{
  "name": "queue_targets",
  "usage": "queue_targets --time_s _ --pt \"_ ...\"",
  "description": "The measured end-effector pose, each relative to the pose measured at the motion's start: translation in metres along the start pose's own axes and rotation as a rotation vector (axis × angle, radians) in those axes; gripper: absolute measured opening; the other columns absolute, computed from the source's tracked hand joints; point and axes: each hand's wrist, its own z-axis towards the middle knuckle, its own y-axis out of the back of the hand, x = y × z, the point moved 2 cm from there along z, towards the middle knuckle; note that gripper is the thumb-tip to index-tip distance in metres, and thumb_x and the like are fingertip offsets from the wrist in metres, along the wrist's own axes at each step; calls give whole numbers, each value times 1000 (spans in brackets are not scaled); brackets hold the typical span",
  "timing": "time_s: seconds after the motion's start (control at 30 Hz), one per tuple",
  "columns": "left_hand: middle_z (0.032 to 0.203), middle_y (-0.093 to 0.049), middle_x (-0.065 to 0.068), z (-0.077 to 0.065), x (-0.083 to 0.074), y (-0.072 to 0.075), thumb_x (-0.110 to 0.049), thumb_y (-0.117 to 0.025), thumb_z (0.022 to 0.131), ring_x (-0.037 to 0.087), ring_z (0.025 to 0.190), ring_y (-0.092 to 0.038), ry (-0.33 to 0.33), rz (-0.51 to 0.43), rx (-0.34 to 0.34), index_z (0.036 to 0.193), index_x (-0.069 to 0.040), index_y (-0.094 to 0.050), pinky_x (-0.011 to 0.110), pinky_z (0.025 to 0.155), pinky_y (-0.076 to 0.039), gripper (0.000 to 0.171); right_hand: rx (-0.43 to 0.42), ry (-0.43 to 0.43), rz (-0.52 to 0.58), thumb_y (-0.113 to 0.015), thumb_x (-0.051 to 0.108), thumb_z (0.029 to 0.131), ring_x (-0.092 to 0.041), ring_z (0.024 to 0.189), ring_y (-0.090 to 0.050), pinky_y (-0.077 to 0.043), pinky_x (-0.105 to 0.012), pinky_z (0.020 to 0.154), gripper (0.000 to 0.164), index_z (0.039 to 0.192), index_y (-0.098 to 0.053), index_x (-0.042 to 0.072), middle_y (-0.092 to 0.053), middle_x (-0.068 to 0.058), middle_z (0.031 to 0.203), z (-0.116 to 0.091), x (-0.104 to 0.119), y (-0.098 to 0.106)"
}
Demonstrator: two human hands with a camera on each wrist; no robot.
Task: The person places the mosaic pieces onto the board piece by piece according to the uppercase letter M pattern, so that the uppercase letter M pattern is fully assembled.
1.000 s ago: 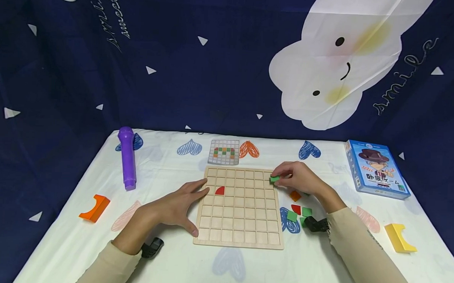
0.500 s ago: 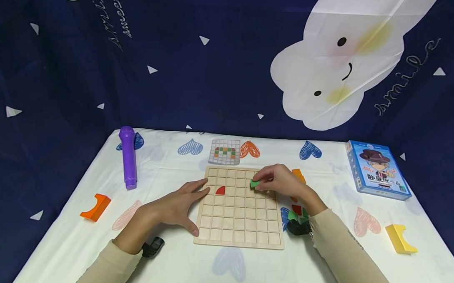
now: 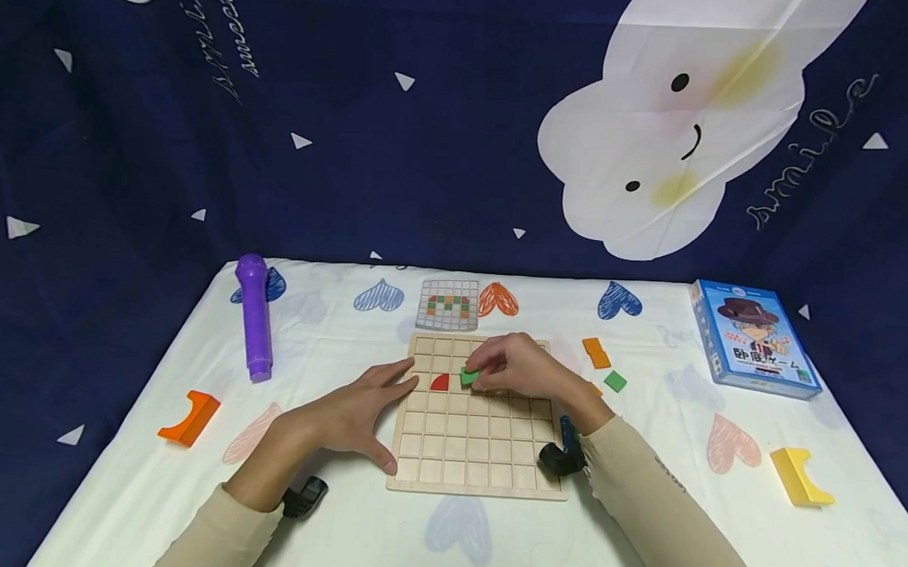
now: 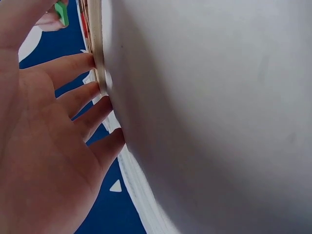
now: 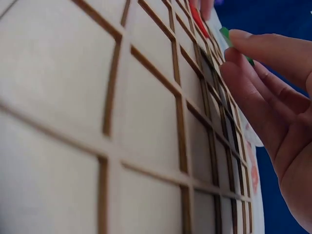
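A wooden grid board [image 3: 478, 451] lies on the table in the head view. In one of its upper left cells sits a red quarter-circle tile [image 3: 440, 383]. My right hand [image 3: 522, 371] pinches a green square tile [image 3: 466, 377] between thumb and fingertips, close over the board just right of the red tile. The right wrist view shows the green tile [image 5: 224, 33] partly covered by the fingers. My left hand [image 3: 355, 418] is spread along the board's left edge; in the left wrist view, its fingertips [image 4: 90, 59] touch the edge.
Behind the board lies a pattern card [image 3: 449, 307]. Orange tiles [image 3: 596, 353] and a loose green tile [image 3: 615, 381] lie to its right, others hidden by the right arm. Farther out are a purple toy microphone [image 3: 254, 318], orange [image 3: 191, 419] and yellow [image 3: 802, 479] arch blocks, and a blue box [image 3: 756, 340].
My right hand has carried the green tile leftward from the board's upper right edge to beside the red tile. The left hand has stayed at the left edge.
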Motion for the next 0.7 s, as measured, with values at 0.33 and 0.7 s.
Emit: queue_targets --time_s 0.33,0.7 --pt "173 -15 10 0 -1 -1 -55 -94 60 34 158 -20 3 -2 0 158 -7 -36 56 123 -33 124 4 7 -45 -82 11 85 -3 80 -67 -58 -20 75 15 99 -81 10 -76 -3 102 6 0 -15" --pt "173 -15 10 0 -1 0 -55 -94 60 35 159 -20 5 3 -1 159 -7 -35 57 123 -34 124 6 10 -118 -83 16 85 0 76 -66 -56 -18 72 14 97 -80 12 -77 -1 97 12 5 -18"
